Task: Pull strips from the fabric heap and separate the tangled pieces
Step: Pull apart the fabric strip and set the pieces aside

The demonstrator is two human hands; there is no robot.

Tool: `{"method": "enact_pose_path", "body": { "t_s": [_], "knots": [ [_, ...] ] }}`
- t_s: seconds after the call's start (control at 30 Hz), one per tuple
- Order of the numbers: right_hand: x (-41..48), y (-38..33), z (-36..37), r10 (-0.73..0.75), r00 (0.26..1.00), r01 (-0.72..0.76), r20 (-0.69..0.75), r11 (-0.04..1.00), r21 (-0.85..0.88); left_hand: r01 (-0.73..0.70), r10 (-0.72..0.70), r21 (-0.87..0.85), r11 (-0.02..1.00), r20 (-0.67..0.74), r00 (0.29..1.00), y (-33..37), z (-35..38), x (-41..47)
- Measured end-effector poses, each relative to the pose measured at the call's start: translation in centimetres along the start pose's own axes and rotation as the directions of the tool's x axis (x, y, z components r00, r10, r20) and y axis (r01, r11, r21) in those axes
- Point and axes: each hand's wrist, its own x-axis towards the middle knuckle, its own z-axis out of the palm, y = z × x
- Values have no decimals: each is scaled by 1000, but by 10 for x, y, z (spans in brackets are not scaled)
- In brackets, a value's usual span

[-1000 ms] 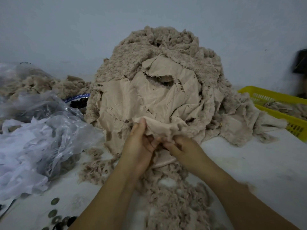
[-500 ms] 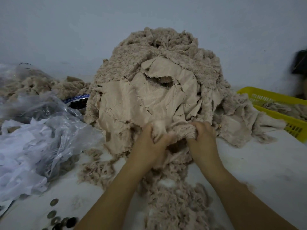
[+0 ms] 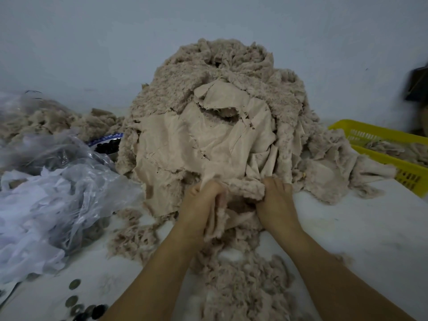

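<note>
A tall heap of beige fleece fabric (image 3: 222,107) stands on the white table, its smooth backing side facing me. At the heap's foot, my left hand (image 3: 199,205) grips a fabric strip (image 3: 240,187) whose loose end hangs down past my wrist. My right hand (image 3: 275,202) grips the same fluffy strip a little to the right, fingers curled into the fleece. The stretch of strip between both hands sags slightly. Loose beige scraps (image 3: 243,283) lie on the table under my forearms.
A crumpled clear plastic bag (image 3: 58,188) with white material fills the left side. A yellow basket (image 3: 389,154) holding scraps sits at the right. Several dark buttons (image 3: 76,302) lie at the lower left. A bowl of dark pieces (image 3: 107,144) sits behind the bag.
Both hands rose from low at the heap's foot and moved apart, the right one shifting right, each taking hold of the fluffy strip. Over the last half second they barely moved.
</note>
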Motion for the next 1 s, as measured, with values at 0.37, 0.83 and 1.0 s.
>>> {"method": "enact_pose_path", "body": {
  "t_s": [0.37,0.83,1.0],
  "knots": [
    [1,2,1,25,1000,-25,-7,999,33,-103,-167,-674,731,-323,932,8,-29,24],
    [-19,-36,-15,-324,915,376,-240,901,217,83,-109,-217,973,-112,988,3,-20,17],
    [-24,-39,-7,-138,982,22,132,767,641,-3,29,225,974,-113,993,-4,-7,7]
  ]
}}
